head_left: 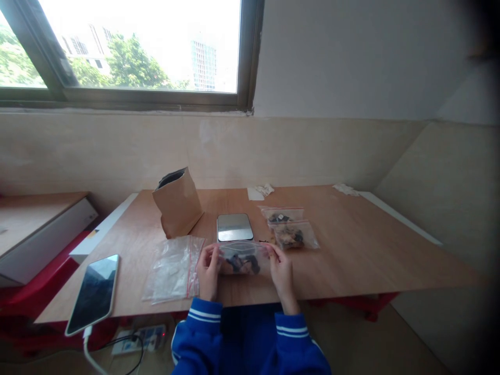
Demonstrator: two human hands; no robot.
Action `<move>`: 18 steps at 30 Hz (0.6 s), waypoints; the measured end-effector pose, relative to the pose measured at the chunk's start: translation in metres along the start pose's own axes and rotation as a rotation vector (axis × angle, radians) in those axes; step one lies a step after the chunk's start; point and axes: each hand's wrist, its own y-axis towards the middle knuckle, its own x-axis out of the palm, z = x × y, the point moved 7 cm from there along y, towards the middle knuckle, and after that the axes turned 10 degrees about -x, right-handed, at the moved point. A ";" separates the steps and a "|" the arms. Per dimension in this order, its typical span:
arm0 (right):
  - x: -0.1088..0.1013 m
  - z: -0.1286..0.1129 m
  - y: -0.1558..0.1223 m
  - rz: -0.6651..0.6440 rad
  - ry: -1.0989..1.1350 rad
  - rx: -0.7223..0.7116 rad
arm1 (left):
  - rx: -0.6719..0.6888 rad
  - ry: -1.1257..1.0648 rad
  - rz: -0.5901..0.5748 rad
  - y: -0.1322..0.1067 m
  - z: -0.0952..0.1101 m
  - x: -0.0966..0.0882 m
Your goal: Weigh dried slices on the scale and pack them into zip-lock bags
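Note:
Between my two hands is a clear zip-lock bag (240, 262) with a red-edged top, holding dark and brownish dried pieces. My left hand (210, 268) pinches its upper left corner, and my right hand (280, 270) pinches the upper right one. The bag's mouth looks slightly parted. Just behind it lies a flat silver kitchen scale (235, 227). Two filled zip-lock bags (292, 235) of similar pieces lie overlapping to the right. Beside my left hand is a stack of empty zip-lock bags (172, 271).
A brown paper bag (179, 203) stands with its top open at the back left of the wooden table (351, 250). A phone (94, 291) on a white cable sits at the left front edge. Crumpled tissues (265, 189) lie at the back. A power strip (142, 338) is below.

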 end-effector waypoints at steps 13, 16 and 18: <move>-0.008 -0.007 -0.006 0.098 -0.135 -0.076 | 0.068 0.092 -0.016 -0.003 0.006 -0.008; -0.005 -0.006 -0.005 0.084 -0.132 -0.085 | 0.069 0.075 0.019 -0.004 0.005 -0.012; -0.003 -0.005 -0.005 0.072 -0.099 -0.071 | 0.072 0.062 0.048 -0.004 0.004 -0.014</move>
